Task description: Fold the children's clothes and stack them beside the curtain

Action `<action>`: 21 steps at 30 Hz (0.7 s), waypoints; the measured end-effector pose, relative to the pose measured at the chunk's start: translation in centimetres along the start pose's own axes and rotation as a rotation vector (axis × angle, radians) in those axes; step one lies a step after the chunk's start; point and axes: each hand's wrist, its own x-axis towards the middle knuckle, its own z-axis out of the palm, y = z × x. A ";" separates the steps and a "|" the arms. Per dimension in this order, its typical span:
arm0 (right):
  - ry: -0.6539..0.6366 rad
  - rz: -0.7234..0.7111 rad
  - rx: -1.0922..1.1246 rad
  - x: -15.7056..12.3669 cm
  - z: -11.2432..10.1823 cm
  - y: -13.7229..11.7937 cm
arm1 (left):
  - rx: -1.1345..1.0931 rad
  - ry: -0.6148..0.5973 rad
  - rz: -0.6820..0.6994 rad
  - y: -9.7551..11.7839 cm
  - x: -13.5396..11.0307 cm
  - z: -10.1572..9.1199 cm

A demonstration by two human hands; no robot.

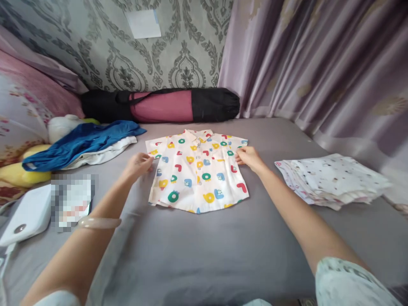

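Note:
A small white short-sleeved shirt [197, 174] with a colourful letter print lies spread flat, front up, its collar pointing away from me. At its left sleeve, my left hand [139, 165] is closed, thumb and fingers pinching the sleeve's lower edge. My right hand [250, 158] pinches the cloth by the right sleeve, where sleeve and side meet. Some fingertips of both hands are hidden. A pale bangle [99, 222] circles my left wrist.
The shirt rests on a grey bed sheet [204, 246]. To the right sits a stack of folded white cloths [334, 178]. On the left are a blue garment [86, 142], a white power bank [28, 214] with a cable, and a blurred-out object [75, 202]. A black-and-pink rolled bag [161, 105] lies along the wall.

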 end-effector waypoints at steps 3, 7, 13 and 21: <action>-0.076 0.116 0.008 -4.3 -1.5 2.1 | -0.176 -0.150 -0.097 -1.3 -3.7 -0.4; -0.104 0.119 -0.131 -8.5 -2.0 2.8 | -0.123 -0.145 -0.043 -1.2 -7.3 0.2; -0.115 0.162 -0.261 -11.6 -1.3 3.0 | -0.103 -0.183 -0.133 -1.3 -9.3 0.5; -0.020 -0.104 -0.516 -11.1 -1.6 5.0 | 0.007 0.008 0.083 -4.0 -9.7 -0.5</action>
